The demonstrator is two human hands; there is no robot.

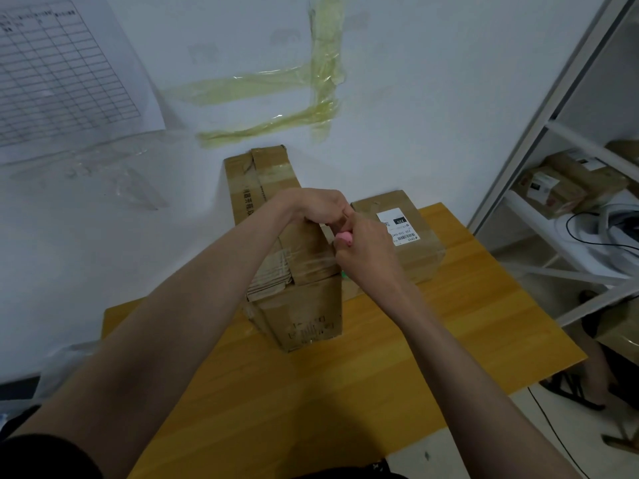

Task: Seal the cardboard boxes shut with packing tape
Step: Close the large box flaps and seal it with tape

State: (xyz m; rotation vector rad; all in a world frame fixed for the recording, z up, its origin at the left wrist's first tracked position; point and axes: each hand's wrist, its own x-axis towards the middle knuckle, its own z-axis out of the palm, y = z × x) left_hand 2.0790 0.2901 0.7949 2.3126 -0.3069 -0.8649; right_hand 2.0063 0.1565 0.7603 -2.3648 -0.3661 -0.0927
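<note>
We find open tabletop point(345, 392) near us, in front of the tall cardboard box point(297, 305) that blocks the middle. On the right, the labelled box point(408, 236) stands just beside it, leaving only a narrow gap. Both back against the far wall point(432, 98). Bare wood runs along the right edge, then the white shelf frame point(553, 108).

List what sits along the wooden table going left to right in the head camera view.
Tall cardboard box → left hand → right hand gripping a pink-handled tool → smaller labelled box → white shelf unit beside the table.
</note>
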